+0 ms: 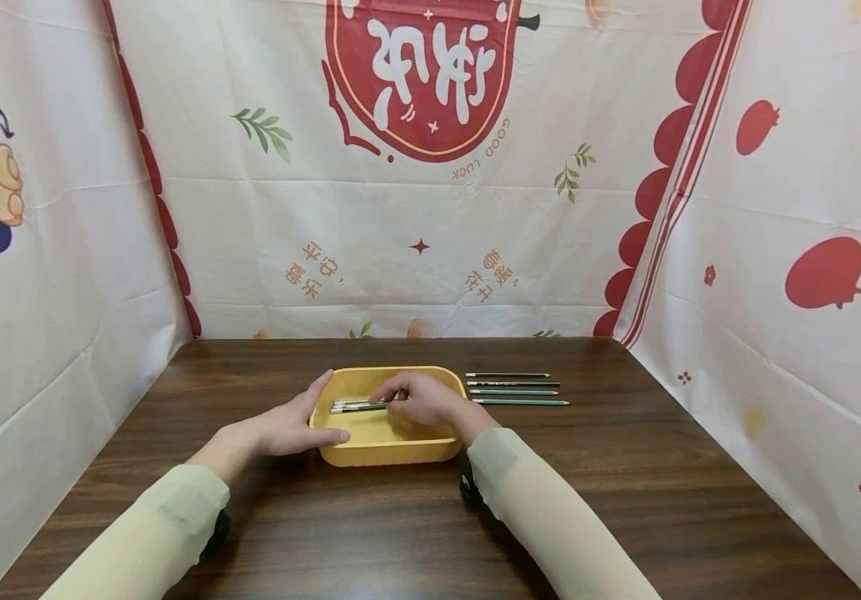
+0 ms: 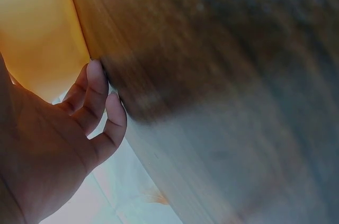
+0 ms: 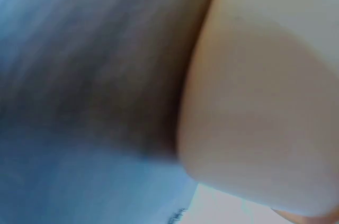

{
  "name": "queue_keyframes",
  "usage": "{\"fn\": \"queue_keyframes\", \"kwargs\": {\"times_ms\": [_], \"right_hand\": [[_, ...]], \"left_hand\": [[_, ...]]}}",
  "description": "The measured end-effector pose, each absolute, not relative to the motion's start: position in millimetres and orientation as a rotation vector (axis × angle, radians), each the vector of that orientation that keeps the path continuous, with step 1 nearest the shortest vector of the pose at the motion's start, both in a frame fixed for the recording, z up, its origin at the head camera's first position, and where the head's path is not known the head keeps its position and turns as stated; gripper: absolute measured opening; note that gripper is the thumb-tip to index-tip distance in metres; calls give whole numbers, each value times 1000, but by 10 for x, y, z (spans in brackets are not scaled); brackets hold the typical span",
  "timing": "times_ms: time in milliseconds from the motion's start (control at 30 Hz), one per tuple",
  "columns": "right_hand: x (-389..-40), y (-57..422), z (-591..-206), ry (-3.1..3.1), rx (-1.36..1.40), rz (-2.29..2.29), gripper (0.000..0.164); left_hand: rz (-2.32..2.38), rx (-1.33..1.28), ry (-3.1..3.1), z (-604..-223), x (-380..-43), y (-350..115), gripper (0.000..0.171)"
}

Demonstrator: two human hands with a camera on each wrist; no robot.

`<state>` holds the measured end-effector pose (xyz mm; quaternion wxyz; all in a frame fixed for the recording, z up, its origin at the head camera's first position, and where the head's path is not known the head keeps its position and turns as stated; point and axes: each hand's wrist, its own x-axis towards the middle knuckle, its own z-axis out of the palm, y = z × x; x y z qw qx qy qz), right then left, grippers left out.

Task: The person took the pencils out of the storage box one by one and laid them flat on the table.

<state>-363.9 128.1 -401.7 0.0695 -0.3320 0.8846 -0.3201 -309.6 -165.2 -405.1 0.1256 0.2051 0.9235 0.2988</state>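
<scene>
A shallow yellow plastic tray [image 1: 388,455] sits on the table. My left hand [image 1: 291,425] holds its left end, with the thumb over the front rim and the other fingers along the outside. In the left wrist view, bent fingers [image 2: 95,89] lie against the tray's wall. My right hand [image 1: 424,400] reaches into the tray from the right, its fingers curled and pinching at the ends of a few pencils [image 1: 358,407] with white erasers toward the left. Those fingers hide the pencils' right ends. The right wrist view shows mostly the tray's outer wall [image 3: 254,113].
Several pencils lie in a row just right of the tray, dark ones such as the black pencil [image 1: 508,375] behind and teal ones such as the front pencil [image 1: 520,402] nearer. The dark wood table [image 1: 310,533] is enclosed by printed cloth [image 1: 415,208] at the back and sides.
</scene>
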Motion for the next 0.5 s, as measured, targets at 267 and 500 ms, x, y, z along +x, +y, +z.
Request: {"fn": "queue_keyframes", "kwargs": {"times_ms": [267, 500], "right_hand": [[-3577, 1356, -3717, 2736, -1022, -1050, 26], [-3529, 1726, -3482, 2789, -990, -1043, 27]], "left_hand": [[878, 570, 2682, -4063, -3081, -1642, 128], [871, 582, 2689, -4051, -3088, -1646, 127]]}}
